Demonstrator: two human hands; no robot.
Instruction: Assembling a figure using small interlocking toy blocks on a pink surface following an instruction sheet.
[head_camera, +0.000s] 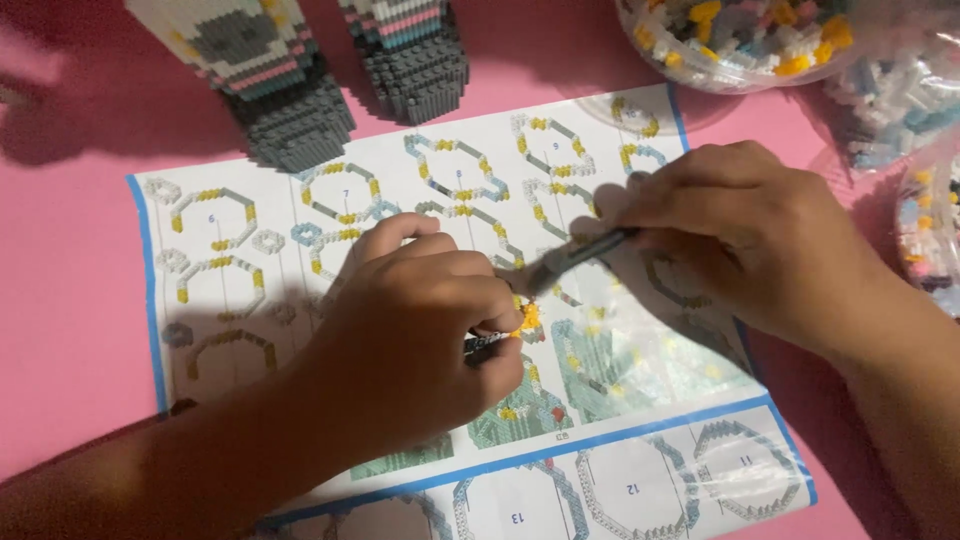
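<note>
Orange-yellow plastic shows at the tips of the left hand (415, 335): a tiny brick piece (527, 320) pinched between curled fingers, with a dark sliver of something beneath it that I cannot identify; the hand is closed tight, probably so that so small a part stays still. Just right of it, the right hand (745, 235) is closed round a slim grey tool (575, 255), whose tip points down-left and ends right beside the piece, seemingly to press or seat it; whether tip and piece touch is hard to tell.

Under both hands lies the instruction sheet (250, 260), blue-edged, printed with ring-shaped building steps; it sits directly below the work, likely for easy reference; the hands cover its middle, and its lower part is cut off by the frame.

Beyond the left hand, two brick-built legs (300, 110) of grey, white and pink stand on the pink table (70, 250), their tops out of view. Beyond the right hand, clear bags of loose bricks (740, 40) sit within reach, partly cropped; their contents blur together.
</note>
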